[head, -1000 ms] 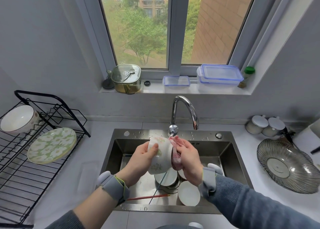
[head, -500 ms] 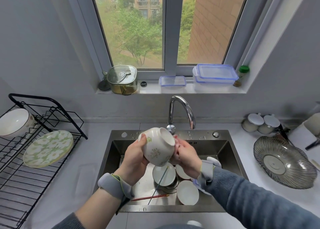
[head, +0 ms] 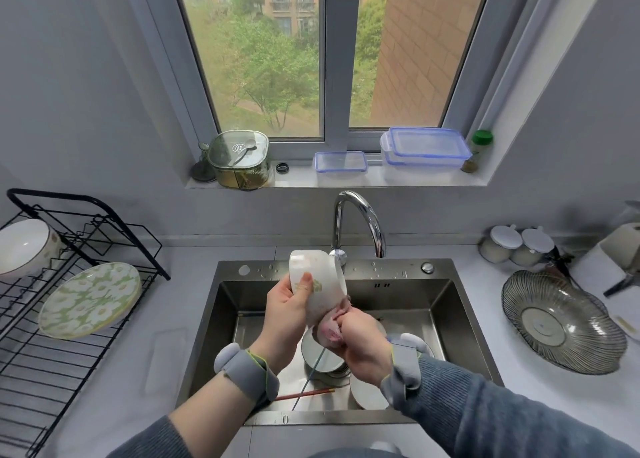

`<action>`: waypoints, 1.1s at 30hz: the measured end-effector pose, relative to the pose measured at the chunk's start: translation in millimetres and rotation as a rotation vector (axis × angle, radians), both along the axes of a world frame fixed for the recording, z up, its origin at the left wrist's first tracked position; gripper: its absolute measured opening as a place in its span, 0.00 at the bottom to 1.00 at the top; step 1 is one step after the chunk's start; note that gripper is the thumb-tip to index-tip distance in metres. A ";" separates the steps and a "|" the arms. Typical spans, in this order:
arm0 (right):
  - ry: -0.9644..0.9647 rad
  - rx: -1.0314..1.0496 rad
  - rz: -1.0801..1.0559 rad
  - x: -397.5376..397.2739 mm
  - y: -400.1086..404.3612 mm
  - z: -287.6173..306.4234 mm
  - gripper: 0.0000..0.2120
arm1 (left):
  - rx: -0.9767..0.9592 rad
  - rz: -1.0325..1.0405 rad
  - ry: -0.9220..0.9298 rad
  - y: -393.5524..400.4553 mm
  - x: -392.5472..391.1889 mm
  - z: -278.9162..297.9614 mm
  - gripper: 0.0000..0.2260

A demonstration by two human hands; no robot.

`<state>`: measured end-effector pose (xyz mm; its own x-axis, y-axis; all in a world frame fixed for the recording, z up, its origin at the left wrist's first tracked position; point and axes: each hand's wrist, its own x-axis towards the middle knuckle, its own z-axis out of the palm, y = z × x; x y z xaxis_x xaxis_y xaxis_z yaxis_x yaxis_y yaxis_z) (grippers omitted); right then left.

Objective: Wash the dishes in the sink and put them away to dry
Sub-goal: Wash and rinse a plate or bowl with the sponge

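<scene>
Slipping is the main risk: the patterned bowl (head: 320,286) sits tilted at frame centre above the sink (head: 446,305), held by the left hand (head: 289,314) with thumb on its wall, and a wet wall could let it drop onto the stacked bowls (head: 323,353) and chopsticks (head: 304,394) below, chipping them. The right hand (head: 363,345) clenches a pink cloth (head: 329,333) against the bowl's lower edge; hard rubbing could twist it loose. At the left edge, the drying rack (head: 86,215) holds a white bowl (head: 22,246) and a floral plate (head: 90,300). At right, a ribbed glass dish (head: 561,322) looks empty. On the windowsill, plastic boxes (head: 424,154) are shut; contents cannot be told.
</scene>
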<state>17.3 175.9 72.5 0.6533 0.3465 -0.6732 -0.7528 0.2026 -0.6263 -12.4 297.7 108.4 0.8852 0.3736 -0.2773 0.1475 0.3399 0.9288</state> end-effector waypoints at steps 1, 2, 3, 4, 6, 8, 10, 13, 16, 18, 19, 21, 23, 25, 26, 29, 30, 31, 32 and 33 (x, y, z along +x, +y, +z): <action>-0.045 -0.042 -0.016 1.5 -1.8 2.5 0.08 | 0.010 -0.026 -0.004 0.2 -1.1 0.1 0.10; -0.050 -0.063 -0.055 5.7 -3.5 1.0 0.09 | 0.021 -0.053 -0.002 1.4 -2.8 0.5 0.11; -0.036 -0.064 -0.087 11.7 -5.4 -0.5 0.13 | 0.029 -0.079 0.003 3.4 -4.8 1.7 0.11; -0.028 -0.062 -0.089 16.9 -7.6 -3.0 0.13 | 0.032 -0.103 0.011 6.3 -6.7 3.0 0.11; -0.053 -0.074 -0.045 24.3 -15.4 -2.3 0.15 | 0.051 -0.156 0.040 14.5 -9.6 5.0 0.11; -0.106 -0.055 -0.021 30.7 -22.3 6.2 0.23 | 0.103 -0.232 0.067 23.0 -9.8 2.2 0.11; -0.221 -0.103 0.027 33.5 -22.1 14.8 0.26 | 0.175 -0.304 0.084 28.3 -9.8 -2.4 0.11; -0.436 -0.329 0.088 30.0 -20.0 24.9 0.23 | 0.277 -0.363 0.100 30.4 -7.1 -4.1 0.10; -0.571 -0.339 0.115 23.8 -20.2 36.7 0.15 | 0.424 -0.417 0.128 28.5 0.1 -1.0 0.11; -0.761 -0.307 0.190 16.1 -16.0 49.1 0.18 | 0.615 -0.459 0.127 23.3 3.1 -1.3 0.12; -0.889 -0.321 0.240 11.9 -13.4 54.5 0.20 | 0.701 -0.467 0.127 19.5 3.4 -0.4 0.10; -1.094 -0.398 0.302 7.5 -7.3 59.2 0.25 | 0.730 -0.472 0.091 12.1 3.7 2.6 0.07; -1.153 -0.437 0.289 12.9 -5.0 56.7 0.25 | 0.686 -0.462 0.069 8.8 2.7 2.5 0.10; -1.097 -0.461 0.250 24.0 -4.8 55.0 0.24 | 0.653 -0.474 0.052 11.1 -0.1 0.2 0.07; -1.056 -0.478 0.229 30.3 -4.7 55.0 0.22 | 0.648 -0.477 0.032 12.8 -3.4 -0.7 0.09; -0.765 -0.440 0.194 53.3 -9.4 47.9 0.08 | 0.656 -0.498 -0.026 14.7 -13.2 5.5 0.10; -0.635 -0.426 0.215 58.1 -12.3 44.2 0.06 | 0.645 -0.501 -0.050 15.2 -15.1 7.4 0.10; -0.529 -0.403 0.238 60.1 -13.4 41.3 0.06 | 0.625 -0.491 -0.070 17.4 -16.8 9.2 0.11; -0.447 -0.384 0.250 60.5 -15.8 37.6 0.09 | 0.599 -0.484 -0.087 18.7 -17.6 11.5 0.11; -0.385 -0.353 0.246 60.2 -17.6 34.3 0.12 | 0.572 -0.479 -0.104 19.8 -17.8 12.9 0.11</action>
